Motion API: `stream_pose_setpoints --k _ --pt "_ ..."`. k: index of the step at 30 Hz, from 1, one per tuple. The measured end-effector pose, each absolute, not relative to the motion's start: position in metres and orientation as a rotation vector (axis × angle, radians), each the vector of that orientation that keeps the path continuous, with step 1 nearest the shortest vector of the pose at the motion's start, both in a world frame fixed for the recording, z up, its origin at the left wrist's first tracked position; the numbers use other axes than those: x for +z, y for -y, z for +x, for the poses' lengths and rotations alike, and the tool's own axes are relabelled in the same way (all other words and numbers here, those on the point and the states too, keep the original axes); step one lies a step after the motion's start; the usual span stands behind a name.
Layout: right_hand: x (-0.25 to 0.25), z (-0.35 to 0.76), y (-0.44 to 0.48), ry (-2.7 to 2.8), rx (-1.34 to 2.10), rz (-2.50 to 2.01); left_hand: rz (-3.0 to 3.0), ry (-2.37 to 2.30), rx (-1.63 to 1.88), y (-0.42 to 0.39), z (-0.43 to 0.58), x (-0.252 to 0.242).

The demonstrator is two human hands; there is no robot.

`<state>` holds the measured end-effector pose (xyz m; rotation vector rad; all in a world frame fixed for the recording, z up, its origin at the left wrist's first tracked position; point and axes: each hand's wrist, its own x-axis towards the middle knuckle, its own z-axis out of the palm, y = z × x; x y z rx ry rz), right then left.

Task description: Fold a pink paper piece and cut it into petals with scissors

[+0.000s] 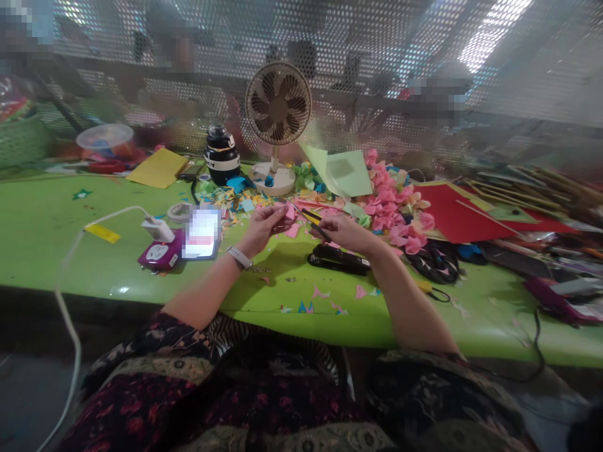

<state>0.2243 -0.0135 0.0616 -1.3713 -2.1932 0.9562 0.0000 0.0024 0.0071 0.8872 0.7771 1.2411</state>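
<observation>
Hands meet above the middle of the green table: the left hand is pinched shut on a small pink paper piece, and the right hand is closed around a pair of scissors whose blades point toward ten o'clock, their tip touching the paper or just beside it; blur hides which. A white watch sits on the left wrist. Directly below the right hand, at six o'clock, a black stapler lies flat on the table. At nine o'clock from the left hand a phone with a lit screen rests beside a purple power strip, where a white charger is plugged in. At twelve o'clock stands a small desk fan, with a black jar just to its left and a light green sheet to its right. A heap of pink paper flowers lies at two o'clock from the right hand, next to a red sheet. Paper scraps are scattered near the table's front edge, between the forearms.
</observation>
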Motion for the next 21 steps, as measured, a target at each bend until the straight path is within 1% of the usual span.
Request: stream_pose_setpoints --k 8,14,21 --pt "0.054 0.226 0.008 1.882 0.940 -1.378 0.828 -0.756 1.233 -0.003 0.000 0.007" --pt "0.047 0.227 0.004 1.931 0.909 -1.422 0.655 -0.797 1.176 -0.006 0.001 0.009" --pt "0.041 0.233 -0.002 1.999 0.757 -1.526 0.734 -0.709 1.193 -0.007 0.001 0.003"
